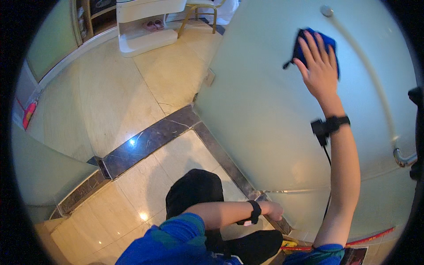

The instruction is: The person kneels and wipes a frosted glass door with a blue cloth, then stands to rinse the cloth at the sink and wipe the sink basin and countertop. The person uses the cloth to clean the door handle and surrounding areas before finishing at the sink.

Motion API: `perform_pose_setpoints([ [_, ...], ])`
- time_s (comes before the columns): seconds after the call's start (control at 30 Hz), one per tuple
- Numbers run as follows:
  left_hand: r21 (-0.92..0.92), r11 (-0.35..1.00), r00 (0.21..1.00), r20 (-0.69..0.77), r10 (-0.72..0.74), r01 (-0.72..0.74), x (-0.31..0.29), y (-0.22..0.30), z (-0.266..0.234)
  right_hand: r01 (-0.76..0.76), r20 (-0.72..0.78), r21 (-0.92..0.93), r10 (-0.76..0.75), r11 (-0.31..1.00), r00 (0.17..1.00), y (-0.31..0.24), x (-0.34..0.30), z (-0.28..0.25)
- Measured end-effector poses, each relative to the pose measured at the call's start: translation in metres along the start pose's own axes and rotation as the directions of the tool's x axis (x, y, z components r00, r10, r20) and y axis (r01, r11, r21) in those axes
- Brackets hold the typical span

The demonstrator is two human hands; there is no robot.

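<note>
The floor (106,79) has pale, glossy tiles, with a strip of dark, white-veined stone (145,137) crossing it and meeting a narrower dark strip (225,154) at a corner. By the floor's far edge stand a white stand (148,43) with a broad base and a chair (214,20) with gold-coloured legs. A pink-and-yellow object (29,115) sits at the left edge, its kind unclear.

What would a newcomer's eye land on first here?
The right hand, spread over a blue cloth on the frosted glass, upper right. Next, the dark sill with its bright glint, left of centre. Then the left hand, low, right of centre.
</note>
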State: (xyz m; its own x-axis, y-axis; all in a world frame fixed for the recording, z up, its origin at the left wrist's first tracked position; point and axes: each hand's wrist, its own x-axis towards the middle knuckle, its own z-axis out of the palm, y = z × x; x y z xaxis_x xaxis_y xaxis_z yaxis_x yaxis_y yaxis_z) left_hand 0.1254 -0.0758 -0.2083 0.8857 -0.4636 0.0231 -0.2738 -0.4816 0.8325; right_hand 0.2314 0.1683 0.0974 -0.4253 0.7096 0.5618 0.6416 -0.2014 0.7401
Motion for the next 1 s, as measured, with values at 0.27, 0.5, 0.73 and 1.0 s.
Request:
perform_pose_setpoints([
  [0.27, 0.217, 0.961, 0.854, -0.518, -0.036, 0.172, -0.002, -0.039, 0.014, 0.024, 0.367, 0.358, -0.164, 0.933, 0.916, -0.197, 0.010, 0.122],
  [0.5, 0.388, 0.865, 0.948, -0.145, -0.284, 0.319, -0.026, -0.034, 0.003, 0.155, 0.041, -0.106, -0.151, 0.982, 0.988, -0.129, 0.089, 0.114],
  [0.73, 0.179, 0.980, 0.922, -0.386, -0.010, 0.085, -0.012, -0.017, -0.003, -0.180, 0.086, 0.058, 0.175, 0.982, 0.981, -0.081, 0.127, 0.120],
  [1.0, 0.290, 0.890, 0.890, -0.398, -0.222, 0.352, -0.053, -0.054, -0.006, 0.155, 0.435, 0.305, -0.282, 0.940, 0.855, -0.293, 0.049, 0.180],
])
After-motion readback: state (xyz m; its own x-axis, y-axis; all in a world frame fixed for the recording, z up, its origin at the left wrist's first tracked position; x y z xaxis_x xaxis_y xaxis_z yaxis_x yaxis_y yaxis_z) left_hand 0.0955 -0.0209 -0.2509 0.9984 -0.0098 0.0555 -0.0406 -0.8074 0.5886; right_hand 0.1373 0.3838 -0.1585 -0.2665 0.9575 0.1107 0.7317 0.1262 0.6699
